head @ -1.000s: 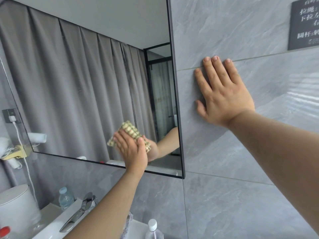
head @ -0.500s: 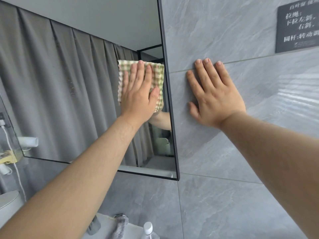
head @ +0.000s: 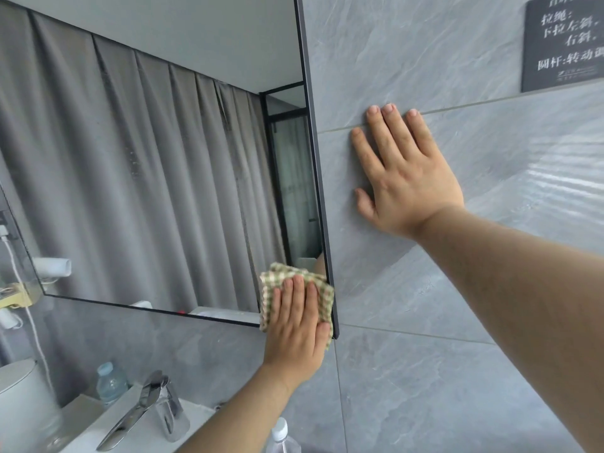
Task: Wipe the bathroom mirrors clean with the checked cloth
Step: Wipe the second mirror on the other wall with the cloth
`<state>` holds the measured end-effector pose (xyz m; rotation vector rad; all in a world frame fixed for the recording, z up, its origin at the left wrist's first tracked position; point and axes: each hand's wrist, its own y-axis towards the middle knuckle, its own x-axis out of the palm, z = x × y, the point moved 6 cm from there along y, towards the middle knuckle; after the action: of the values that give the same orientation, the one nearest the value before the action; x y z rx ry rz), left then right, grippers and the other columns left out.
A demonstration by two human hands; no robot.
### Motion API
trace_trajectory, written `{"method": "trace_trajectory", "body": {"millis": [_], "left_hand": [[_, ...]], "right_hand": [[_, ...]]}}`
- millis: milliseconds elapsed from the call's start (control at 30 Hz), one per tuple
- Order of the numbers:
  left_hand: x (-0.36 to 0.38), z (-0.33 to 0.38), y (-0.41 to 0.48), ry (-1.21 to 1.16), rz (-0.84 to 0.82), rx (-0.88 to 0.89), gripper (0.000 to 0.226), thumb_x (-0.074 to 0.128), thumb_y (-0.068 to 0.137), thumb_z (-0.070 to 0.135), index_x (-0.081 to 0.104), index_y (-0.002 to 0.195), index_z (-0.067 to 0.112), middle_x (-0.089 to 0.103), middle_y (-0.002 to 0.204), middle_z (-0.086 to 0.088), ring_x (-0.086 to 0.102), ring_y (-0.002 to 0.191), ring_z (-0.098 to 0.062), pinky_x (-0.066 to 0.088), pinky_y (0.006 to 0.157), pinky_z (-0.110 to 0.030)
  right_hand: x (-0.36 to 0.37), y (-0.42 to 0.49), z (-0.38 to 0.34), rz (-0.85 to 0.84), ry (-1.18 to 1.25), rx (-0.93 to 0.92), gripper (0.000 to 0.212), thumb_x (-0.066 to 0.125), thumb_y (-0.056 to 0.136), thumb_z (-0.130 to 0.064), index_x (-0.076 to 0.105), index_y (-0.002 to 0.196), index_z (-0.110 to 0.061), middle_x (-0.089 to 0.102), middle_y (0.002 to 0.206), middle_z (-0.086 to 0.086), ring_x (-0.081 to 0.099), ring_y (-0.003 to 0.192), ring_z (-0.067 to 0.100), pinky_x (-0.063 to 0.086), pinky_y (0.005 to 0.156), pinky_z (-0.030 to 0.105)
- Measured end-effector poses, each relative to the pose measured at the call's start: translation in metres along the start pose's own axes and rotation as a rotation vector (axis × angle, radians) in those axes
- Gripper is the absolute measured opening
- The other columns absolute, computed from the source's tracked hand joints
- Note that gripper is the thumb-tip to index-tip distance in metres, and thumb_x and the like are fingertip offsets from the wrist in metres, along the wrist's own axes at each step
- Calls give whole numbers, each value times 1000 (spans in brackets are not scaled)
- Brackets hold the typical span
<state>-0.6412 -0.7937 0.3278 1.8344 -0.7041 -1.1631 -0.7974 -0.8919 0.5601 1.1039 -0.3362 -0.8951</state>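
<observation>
Left hand [head: 295,325] flat, fingers straight, pressing the cloth [head: 295,297] against the mirror [head: 163,165] at its lower right corner, centre-bottom of frame; cloth overlaps the dark frame edge. Right hand [head: 407,178] open, palm flat on the grey tile wall [head: 457,371], right of the mirror, holding nothing. Dark sign [head: 563,44] upper right. Lower left: chrome tap [head: 143,411], a bottle [head: 110,384] behind it, another bottle cap [head: 280,429] at bottom centre. Mirror reflects grey curtains.
</observation>
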Motion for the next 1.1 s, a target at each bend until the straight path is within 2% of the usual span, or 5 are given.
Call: {"method": "trace_trajectory", "body": {"millis": [233,500,767,933,1100], "left_hand": [[-1,2,-7,-18,-35,45,65,16,106,41,0,158,7,-3,167,-12,3,153,-32,11,121,-52],[-78,-35,164,3,59,-24,69,24,100,39,-7,156,11,-11,163,-8,-10,152,-22,-2,125,-45],[-129,-121,248,-44,118,-381,68,14,98,39,-5,158,12,-10,167,-7,-13,153,-18,-10,124,-38],[-119,-151,213,-109,164,-627,64,20,104,32,-5,158,9,-9,167,-8,-11,153,-18,-8,124,-38],[-97,-166,160,-149,144,-728,71,13,96,40,-4,158,10,-9,167,-7,-11,153,-16,-9,124,-37]], "right_hand": [[0,0,0,-2,-5,2,79,44,87,-44,31,151,0,24,158,28,22,147,44,12,121,57],[-2,-1,0,15,5,5,79,45,86,-44,32,151,0,25,157,28,23,146,44,11,121,56],[-1,-1,0,21,-5,9,80,48,85,-42,33,151,0,25,157,28,24,146,44,12,121,56],[-1,-1,0,26,4,9,79,48,85,-42,33,150,0,26,157,29,25,145,44,13,121,57],[0,-1,0,17,2,11,79,48,86,-42,33,150,0,26,157,28,25,146,44,13,121,56]]}}
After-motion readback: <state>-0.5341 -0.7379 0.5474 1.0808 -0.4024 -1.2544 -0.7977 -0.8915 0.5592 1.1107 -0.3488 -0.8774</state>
